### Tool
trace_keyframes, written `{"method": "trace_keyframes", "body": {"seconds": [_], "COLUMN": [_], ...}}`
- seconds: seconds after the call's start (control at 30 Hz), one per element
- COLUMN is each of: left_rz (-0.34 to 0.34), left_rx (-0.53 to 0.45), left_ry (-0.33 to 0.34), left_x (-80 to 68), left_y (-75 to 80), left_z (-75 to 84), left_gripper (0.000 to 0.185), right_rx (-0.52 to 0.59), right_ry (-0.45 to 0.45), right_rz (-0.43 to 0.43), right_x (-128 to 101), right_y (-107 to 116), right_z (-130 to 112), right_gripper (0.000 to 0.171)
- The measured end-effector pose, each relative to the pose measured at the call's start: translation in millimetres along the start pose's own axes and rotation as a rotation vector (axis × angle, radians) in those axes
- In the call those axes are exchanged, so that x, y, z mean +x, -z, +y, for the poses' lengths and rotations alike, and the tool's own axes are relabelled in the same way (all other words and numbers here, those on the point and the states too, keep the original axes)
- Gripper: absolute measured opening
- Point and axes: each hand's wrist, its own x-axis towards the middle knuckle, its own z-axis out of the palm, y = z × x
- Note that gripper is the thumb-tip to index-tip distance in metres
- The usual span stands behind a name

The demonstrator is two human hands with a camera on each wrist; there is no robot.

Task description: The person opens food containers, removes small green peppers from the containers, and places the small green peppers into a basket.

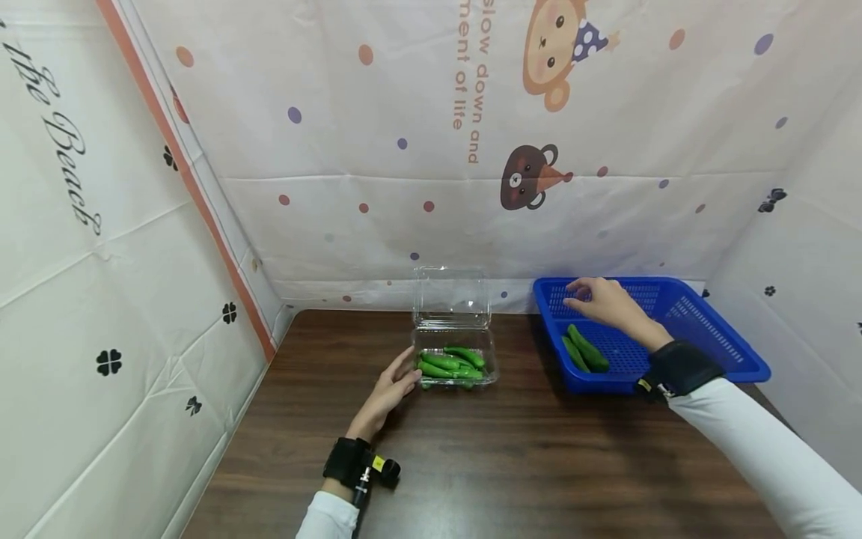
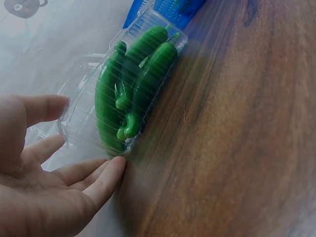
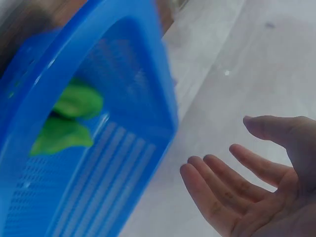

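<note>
left hand (image 1: 390,391): fingers straight, touching clear plastic clamshell box (image 1: 456,352) of green peppers (image 1: 450,362) on table | right hand (image 1: 606,301): relaxed, empty, over blue plastic basket (image 1: 700,329) | box likely light, flimsy, slippery; steady by its sides

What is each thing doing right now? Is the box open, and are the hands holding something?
Clear plastic box: lid open and standing up, green peppers inside.
Green peppers in the box: lying flat, piled together.
Blue basket: upright on the table, two green peppers in it.
Peppers in the basket: lying side by side.
Left hand: open, fingertips touching the box.
Right hand: open, empty, over the basket.
</note>
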Motion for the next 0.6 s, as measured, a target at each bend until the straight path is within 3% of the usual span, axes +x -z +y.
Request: {"method": "trace_keyframes", "body": {"seconds": [0.37,0.6], "left_rz": [-0.002,-0.017], "left_rx": [0.005,0.004], "left_ry": [-0.005,-0.017], "left_x": [0.2,-0.7], "left_y": [3.3,1.7], "left_z": [0.6,0.2], "left_gripper": [0.066,0.066], "right_rx": [0.107,0.108], "right_ry": [0.064,0.126], "right_rz": [0.164,0.217], "right_x": [12.3,16.0], "right_y": [-13.2,-28.5], "right_z": [-37.2,-51.9], "right_gripper": [0.05,0.053]}}
